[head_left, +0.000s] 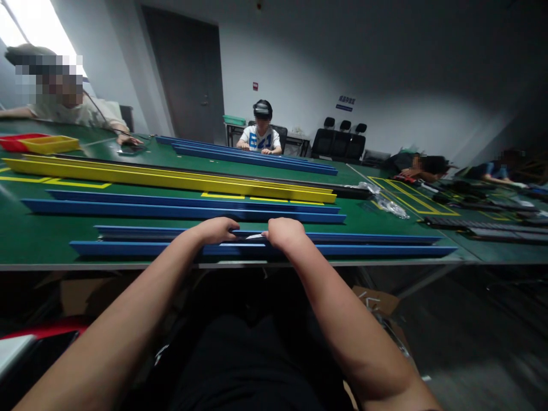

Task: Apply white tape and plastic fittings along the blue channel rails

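Two long blue rails [141,249] lie along the near table edge, with a dark gap between them. Over that gap, my left hand [217,230] is curled, thumb and fingers close together; whatever they hold is hidden. To its right, my right hand [286,232] is closed with the fingertips pointing down and left. A small white strip [256,236] shows at those fingertips, above the dark gap. Both wrists bend inward over the front rail.
Beyond lie another blue rail pair [184,211], yellow rails [171,178] and more blue rails [257,158]. Clear plastic wrap [387,202] sits at the right ends. Red and yellow trays [55,144] stand left. Co-workers sit around the green table [25,242].
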Tool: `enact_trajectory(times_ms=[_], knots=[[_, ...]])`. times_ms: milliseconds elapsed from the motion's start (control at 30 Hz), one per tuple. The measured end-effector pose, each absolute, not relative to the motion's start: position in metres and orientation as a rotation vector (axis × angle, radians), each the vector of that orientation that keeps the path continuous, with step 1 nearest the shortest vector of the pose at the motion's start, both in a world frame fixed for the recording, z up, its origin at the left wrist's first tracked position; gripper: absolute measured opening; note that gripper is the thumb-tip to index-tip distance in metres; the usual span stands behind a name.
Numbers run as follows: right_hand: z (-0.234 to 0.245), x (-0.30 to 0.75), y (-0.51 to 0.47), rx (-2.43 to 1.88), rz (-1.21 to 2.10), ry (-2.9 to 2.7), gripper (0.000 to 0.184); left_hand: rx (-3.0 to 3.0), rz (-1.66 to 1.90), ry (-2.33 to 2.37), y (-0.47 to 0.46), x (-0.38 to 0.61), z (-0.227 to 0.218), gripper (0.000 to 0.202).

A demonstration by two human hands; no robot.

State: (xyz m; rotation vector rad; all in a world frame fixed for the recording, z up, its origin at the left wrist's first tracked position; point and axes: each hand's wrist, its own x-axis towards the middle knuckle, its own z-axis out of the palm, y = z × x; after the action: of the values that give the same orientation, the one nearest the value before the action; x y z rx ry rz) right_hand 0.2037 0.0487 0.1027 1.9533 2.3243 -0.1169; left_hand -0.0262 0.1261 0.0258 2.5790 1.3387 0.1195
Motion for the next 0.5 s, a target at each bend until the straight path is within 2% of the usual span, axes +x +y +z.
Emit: enact_trajectory(times_ms=[267,500], knots=[[0.088,0.216,0.071,1.975,-0.158,2.111,0.052,2.540,0.088,1.450,0.117,-0.023,0.032,0.026],[0.079,0.205,0.085,1.951,-0.165,2.065,0.040,2.539,0.090,1.491,0.115,-0.023,0.033,0.026]])
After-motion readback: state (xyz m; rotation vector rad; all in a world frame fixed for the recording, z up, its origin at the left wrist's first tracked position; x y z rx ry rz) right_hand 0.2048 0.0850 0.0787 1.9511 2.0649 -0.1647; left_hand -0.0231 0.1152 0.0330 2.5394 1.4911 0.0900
